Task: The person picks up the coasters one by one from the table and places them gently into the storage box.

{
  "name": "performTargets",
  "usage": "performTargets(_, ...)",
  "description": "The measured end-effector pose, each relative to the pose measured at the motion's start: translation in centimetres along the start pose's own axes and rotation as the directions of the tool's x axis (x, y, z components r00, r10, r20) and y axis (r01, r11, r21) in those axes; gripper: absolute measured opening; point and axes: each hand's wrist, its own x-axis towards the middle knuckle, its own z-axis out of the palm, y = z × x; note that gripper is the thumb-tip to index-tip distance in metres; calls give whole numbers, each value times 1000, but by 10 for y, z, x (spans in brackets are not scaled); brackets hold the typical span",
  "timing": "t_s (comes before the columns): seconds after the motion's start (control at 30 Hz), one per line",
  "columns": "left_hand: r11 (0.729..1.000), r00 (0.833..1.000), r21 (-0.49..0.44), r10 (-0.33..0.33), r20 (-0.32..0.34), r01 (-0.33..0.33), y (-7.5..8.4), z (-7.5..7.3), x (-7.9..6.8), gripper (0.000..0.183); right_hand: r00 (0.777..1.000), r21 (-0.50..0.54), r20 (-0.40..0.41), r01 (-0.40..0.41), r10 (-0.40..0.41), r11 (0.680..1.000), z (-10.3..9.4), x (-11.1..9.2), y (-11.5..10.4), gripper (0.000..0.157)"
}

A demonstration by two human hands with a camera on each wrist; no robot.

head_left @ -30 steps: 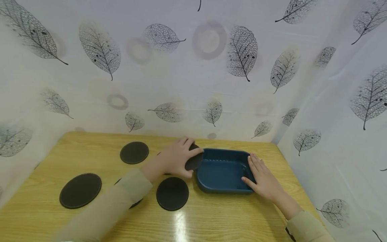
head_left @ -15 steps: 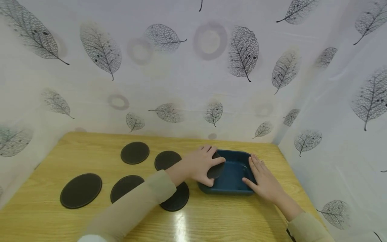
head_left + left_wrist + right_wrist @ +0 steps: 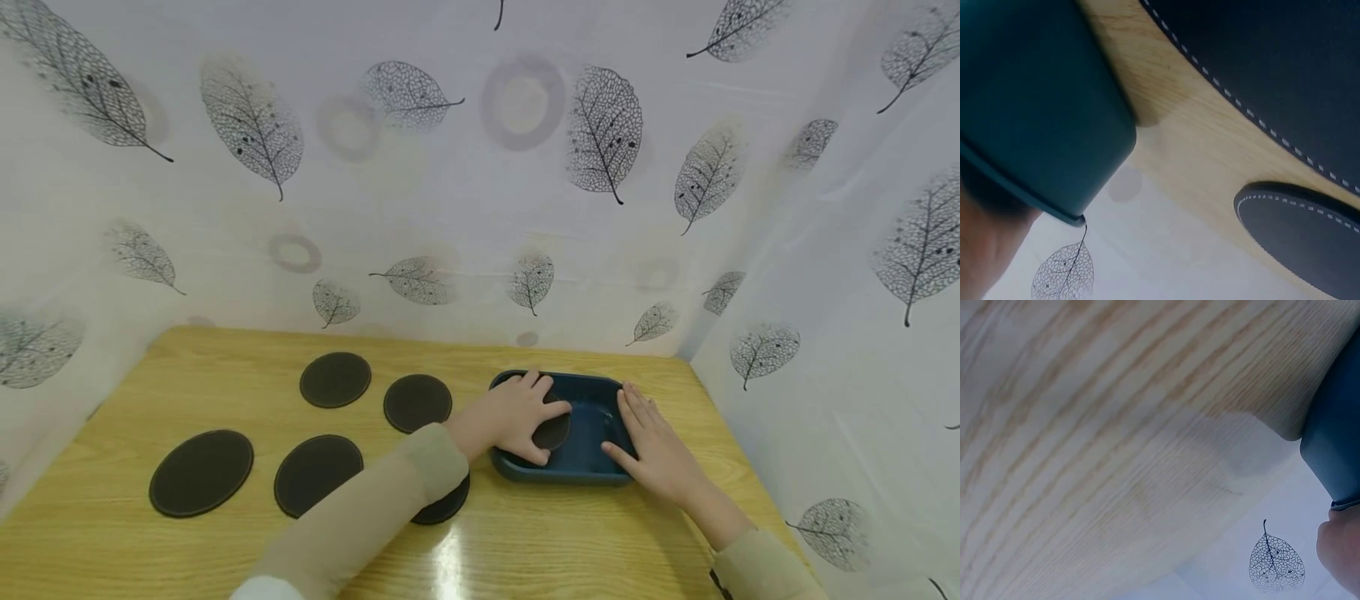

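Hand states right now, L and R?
Left hand: holding a black disc at the tray; can't tell if the disc touches the bottom.
Right hand: open, resting on the tray's right edge.

A yellowish wood-grain table (image 3: 570,542) bears a bright streak of glare (image 3: 447,558) on its near part; pale sheeting (image 3: 465,192) rises along the back, left and right edges, printed with skeleton leaves (image 3: 606,129) and faded rings (image 3: 489,102), one small leaf (image 3: 654,322) sitting near the back right corner
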Motion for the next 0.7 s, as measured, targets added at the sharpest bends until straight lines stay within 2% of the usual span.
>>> performTargets(0.17, 1000, 999, 28, -8, 43, 7, 3, 3, 3, 83, 1000, 7, -2, 7, -7, 1000, 0, 0, -1, 89)
performTargets(0.27, 999, 999, 49, -5, 46, 2, 4, 5, 3, 82, 1000, 12, -3, 10, -10, 1000, 0, 0, -2, 89)
performTargets(0.53, 997, 1000, 78, 15, -4, -15, 3, 6, -3, 76, 1000, 16, -6, 12, -12, 1000, -1, -1, -2, 89)
performTargets(0.7, 994, 1000, 106, 21, -22, -18, 1, -1, -13, 74, 1000, 16, -9, 7, -7, 1000, -1, -1, -1, 89)
